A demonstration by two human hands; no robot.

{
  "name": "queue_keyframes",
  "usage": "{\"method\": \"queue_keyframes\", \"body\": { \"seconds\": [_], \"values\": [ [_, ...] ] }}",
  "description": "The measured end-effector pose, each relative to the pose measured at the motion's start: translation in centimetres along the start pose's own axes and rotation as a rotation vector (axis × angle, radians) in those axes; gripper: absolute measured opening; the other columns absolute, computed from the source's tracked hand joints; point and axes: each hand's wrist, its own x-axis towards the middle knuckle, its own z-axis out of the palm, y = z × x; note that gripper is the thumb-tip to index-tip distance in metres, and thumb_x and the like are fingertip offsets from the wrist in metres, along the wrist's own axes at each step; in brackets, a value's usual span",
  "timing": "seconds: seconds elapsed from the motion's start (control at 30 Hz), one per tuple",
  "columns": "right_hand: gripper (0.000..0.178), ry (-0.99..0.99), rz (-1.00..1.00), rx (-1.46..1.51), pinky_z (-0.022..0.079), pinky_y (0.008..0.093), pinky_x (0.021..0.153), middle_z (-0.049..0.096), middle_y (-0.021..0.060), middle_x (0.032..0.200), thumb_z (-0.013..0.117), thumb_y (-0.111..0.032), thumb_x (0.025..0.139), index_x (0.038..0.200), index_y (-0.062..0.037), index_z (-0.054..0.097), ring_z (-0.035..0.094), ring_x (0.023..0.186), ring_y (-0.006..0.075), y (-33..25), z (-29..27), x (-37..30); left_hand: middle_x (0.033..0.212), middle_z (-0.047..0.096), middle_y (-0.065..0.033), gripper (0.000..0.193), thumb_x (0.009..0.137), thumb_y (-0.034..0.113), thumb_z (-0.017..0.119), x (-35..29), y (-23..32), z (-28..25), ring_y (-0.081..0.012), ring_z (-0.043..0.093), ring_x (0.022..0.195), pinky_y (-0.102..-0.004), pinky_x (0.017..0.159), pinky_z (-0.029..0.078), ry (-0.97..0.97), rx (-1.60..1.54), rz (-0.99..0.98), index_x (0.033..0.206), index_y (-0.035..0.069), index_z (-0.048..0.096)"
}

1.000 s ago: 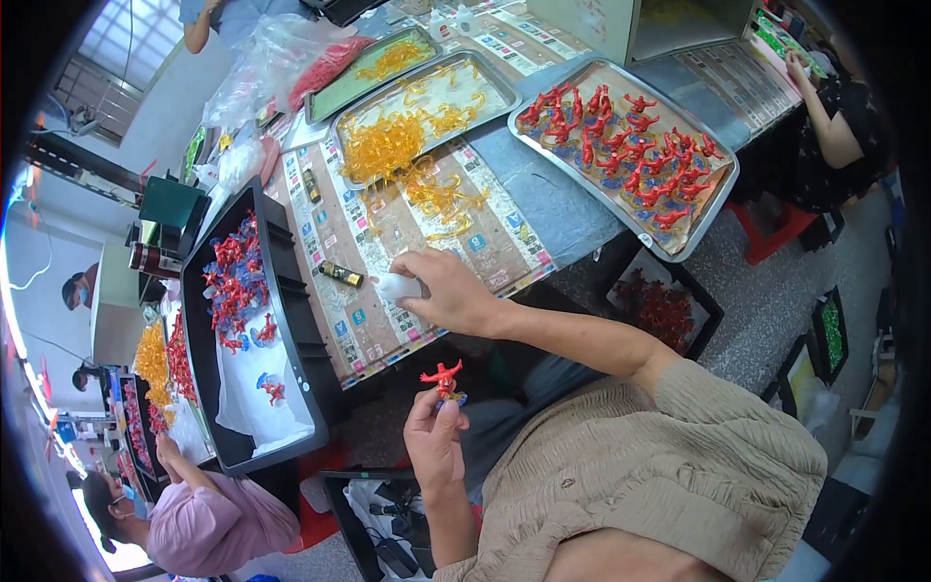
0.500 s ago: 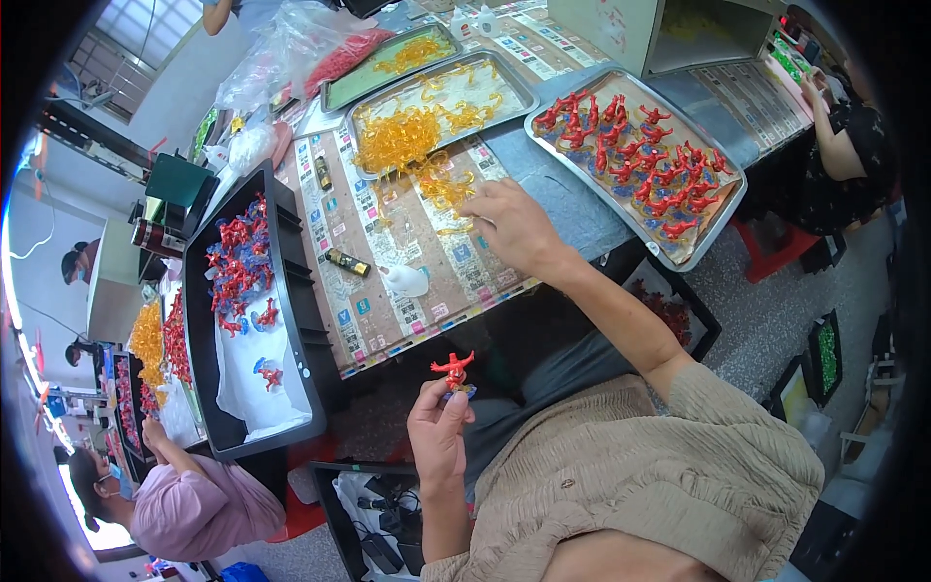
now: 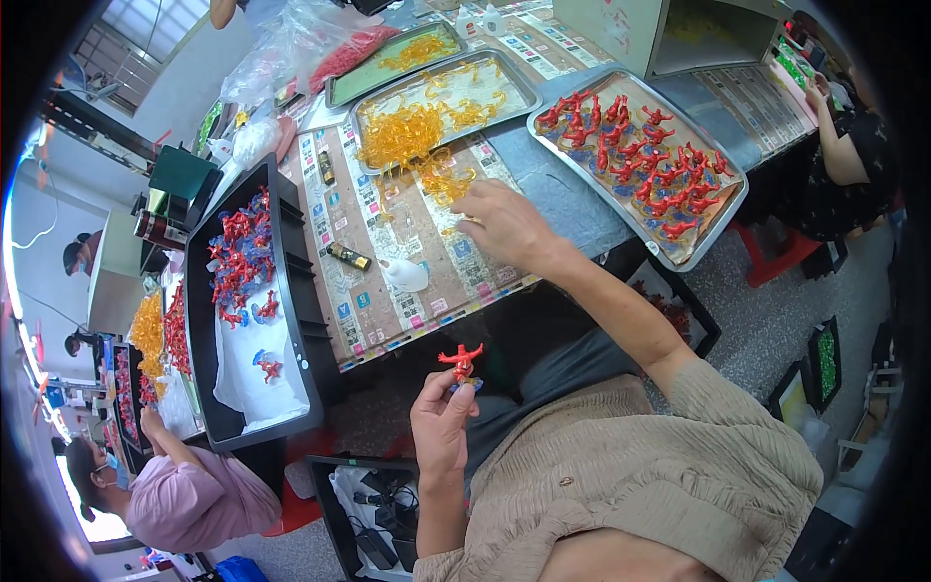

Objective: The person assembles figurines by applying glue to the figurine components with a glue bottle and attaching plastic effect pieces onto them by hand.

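My left hand is closed on a small red figurine with outstretched arms and a translucent blue-and-yellowish base. It holds the figurine upright in front of the table's near edge. Over the tabletop, my right hand reaches with bent fingers, thumb and forefinger apart. Its fingertips are beside a scatter of curled, translucent yellow pieces; whether they touch one is too small to tell. Behind these, a larger yellow heap lies in a metal tray.
A metal tray of red figurines stands at right; a black bin holding more is at left. A white squeeze bottle and a small black-and-gold cylinder lie near the front edge. Co-workers sit left and right.
My left hand has raised the figurine slightly and shifted it a little right. My right hand has moved slightly left among the yellow pieces.
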Motion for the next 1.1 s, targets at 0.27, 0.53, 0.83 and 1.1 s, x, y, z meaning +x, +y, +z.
{"method": "queue_keyframes", "body": {
  "seconds": [0.27,0.53,0.83,1.1],
  "values": [
    [0.009,-0.132,-0.037,-0.185,0.05,0.0398,0.079,0.06,0.0146,0.09,0.064,-0.011,0.079,0.086,-0.0044,0.065,0.059,0.09,0.0319,-0.8,2.0,1.0,0.093,0.052,-0.0025,0.023,0.084,-0.003,0.066,0.1,0.3,0.4,-0.0094,0.053,0.072,-0.0212,0.062,0.045,-0.033,-0.026,-0.022,0.107,-0.004,0.063],
    [0.014,-0.115,0.381,1.194,0.051,0.025,0.075,0.066,0.0079,0.091,0.061,-0.008,0.091,0.101,0.0018,0.061,0.063,0.084,0.013,-3.3,-3.8,-4.6,0.123,0.056,-0.0096,0.04,0.087,0.018,0.068,0.7,0.1,0.6,-0.0141,0.058,0.087,-0.0289,0.075,0.05,-0.258,-0.447,-0.046,0.121,0.0,0.055],
    [0.015,-0.202,0.581,1.212,0.05,0.0221,0.071,0.067,0.0036,0.093,0.066,-0.01,0.089,0.101,-0.0006,0.067,0.063,0.084,0.01,-6.0,-2.8,-12.9,0.127,0.054,-0.0139,0.042,0.088,0.016,0.066,1.9,0.4,2.7,-0.0169,0.062,0.095,-0.0315,0.086,0.051,-0.278,-0.431,0.026,0.124,0.0,0.051],
    [0.011,-0.219,0.332,0.685,0.046,0.0229,0.067,0.063,0.0006,0.09,0.07,-0.006,0.083,0.093,-0.0013,0.069,0.057,0.079,0.0063,-3.7,-3.6,-12.6,0.126,0.055,-0.016,0.044,0.086,0.018,0.069,1.4,-0.2,3.2,-0.019,0.063,0.096,-0.0327,0.086,0.054,-0.255,-0.239,0.043,0.123,0.0,0.053]
  ]
}}
